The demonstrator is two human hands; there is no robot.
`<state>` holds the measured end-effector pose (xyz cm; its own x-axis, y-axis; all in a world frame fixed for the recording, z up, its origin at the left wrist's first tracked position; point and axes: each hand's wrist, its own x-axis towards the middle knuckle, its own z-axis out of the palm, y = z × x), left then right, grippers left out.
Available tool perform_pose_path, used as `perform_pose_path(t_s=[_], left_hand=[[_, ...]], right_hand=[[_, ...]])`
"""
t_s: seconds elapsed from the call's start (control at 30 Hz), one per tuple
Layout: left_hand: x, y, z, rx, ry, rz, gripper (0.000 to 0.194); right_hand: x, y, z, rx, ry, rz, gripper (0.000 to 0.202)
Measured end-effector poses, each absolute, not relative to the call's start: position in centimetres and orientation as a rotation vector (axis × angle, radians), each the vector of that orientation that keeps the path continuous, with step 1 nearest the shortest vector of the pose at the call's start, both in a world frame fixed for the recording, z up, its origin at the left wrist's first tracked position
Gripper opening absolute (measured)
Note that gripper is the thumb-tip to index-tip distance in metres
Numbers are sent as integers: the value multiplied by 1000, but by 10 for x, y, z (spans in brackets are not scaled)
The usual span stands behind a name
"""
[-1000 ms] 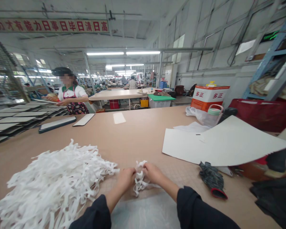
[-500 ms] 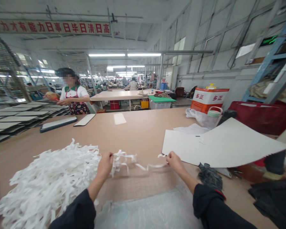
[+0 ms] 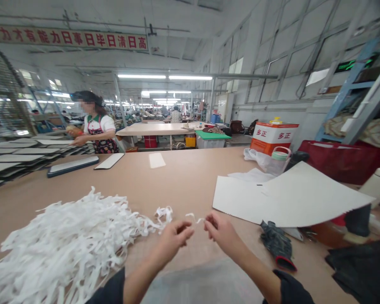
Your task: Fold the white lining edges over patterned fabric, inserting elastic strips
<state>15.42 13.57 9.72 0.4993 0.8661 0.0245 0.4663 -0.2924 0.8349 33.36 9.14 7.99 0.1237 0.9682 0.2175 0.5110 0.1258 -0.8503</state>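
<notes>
A large tangled pile of white strips (image 3: 66, 236) covers the left of the brown table (image 3: 183, 181), and a loose tail of it reaches toward my left hand (image 3: 177, 236). That hand has its fingers apart, with nothing seen between them. Close by on the right, my right hand (image 3: 218, 228) is closed, its fingertips at the end of a short curled white strip (image 3: 194, 217). The strip extends leftward into the space above both hands. A clear plastic sheet (image 3: 205, 280) lies beneath my forearms.
A big white board (image 3: 288, 198) lies at the right, with a dark glove (image 3: 277, 245) before it. Behind stand a red-and-white box (image 3: 274, 137) and a lidded cup (image 3: 280, 155). A person (image 3: 98, 126) stands beyond stacked panels (image 3: 15, 158) at the left.
My left hand has let go of the tangled strips and moved right toward my right hand, which has shifted slightly left. The stretched strip between them is gone from the left hand.
</notes>
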Motion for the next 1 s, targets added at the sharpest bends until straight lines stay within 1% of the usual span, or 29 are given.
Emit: perform_pose_path(t_s=[0.03, 0.1, 0.17, 0.23, 0.3, 0.37, 0.47, 0.53, 0.7, 0.83, 0.93, 1.0], left_hand=[[160, 122, 98, 1728, 1001, 623, 35], [164, 99, 99, 1404, 961, 745, 37], [161, 83, 101, 1151, 967, 823, 40], [155, 74, 104, 1000, 953, 800, 44], [149, 68, 105, 969, 921, 728, 42], [146, 64, 105, 999, 903, 653, 31], [145, 60, 103, 1051, 896, 587, 12], [145, 59, 102, 1069, 898, 563, 7], [141, 55, 103, 1082, 885, 419, 10], [141, 53, 102, 1103, 874, 347, 13], [137, 55, 99, 1087, 842, 340, 15], [130, 58, 97, 1060, 840, 349, 23]], right_hand=[[323, 80, 79, -1517, -1626, 533, 14], [307, 57, 77, -1490, -1830, 317, 20], [297, 39, 76, -1399, -1978, 229, 23], [294, 30, 78, -1336, -2007, 255, 18], [294, 28, 83, -1334, -1912, 304, 14], [294, 30, 90, -1328, -1825, 338, 11], [291, 32, 96, -1227, -1867, 410, 7], [288, 33, 97, -1171, -1915, 451, 12], [286, 30, 91, -1198, -1945, 587, 13], [285, 30, 86, -1276, -1955, 563, 12], [290, 30, 85, -1330, -1798, 695, 7], [310, 28, 84, -1391, -1574, 779, 8]])
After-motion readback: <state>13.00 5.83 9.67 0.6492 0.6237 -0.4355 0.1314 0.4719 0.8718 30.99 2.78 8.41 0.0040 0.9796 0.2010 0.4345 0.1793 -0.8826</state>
